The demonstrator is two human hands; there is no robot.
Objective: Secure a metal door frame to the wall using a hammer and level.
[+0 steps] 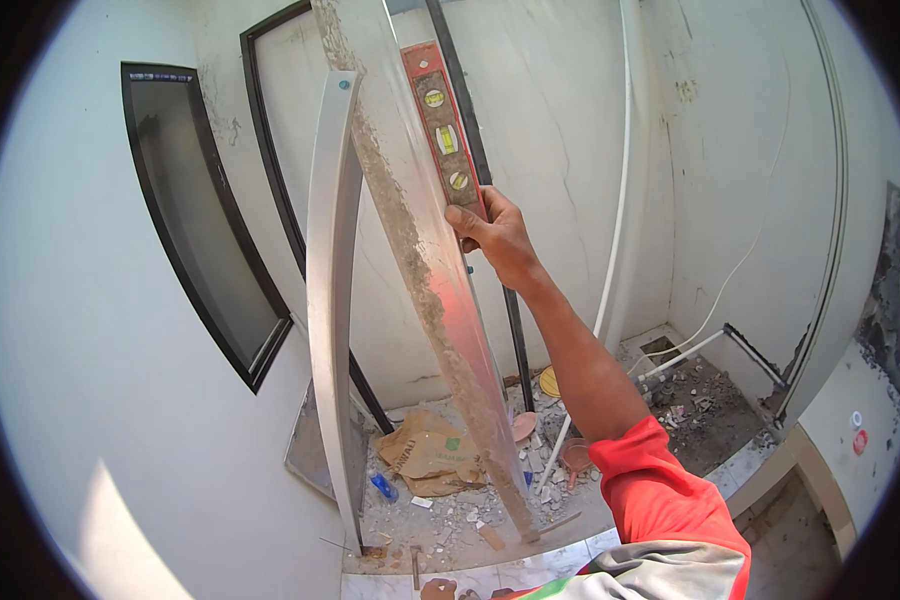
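My right hand (492,232) grips the lower end of a red spirit level (446,135) with yellow-green vials, thumb on its near face. The level stands nearly upright along the right edge of a narrow wall end (440,240), which is smooth and pale with rough grey mortar down its left side. To the left, a long silvery metal straightedge (330,240) leans upright. Skin-coloured shapes show at the lower edge; they may be part of my left hand, but too little is visible to tell whether it is open or closed.
A torn brown paper bag (432,452), a blue object (384,487) and broken rubble (470,515) litter the floor. White pipes (685,355) run by a dirt-filled pit (710,415) at right. A dark-framed window (205,210) is in the left wall; a dark upright bar (515,340) stands behind.
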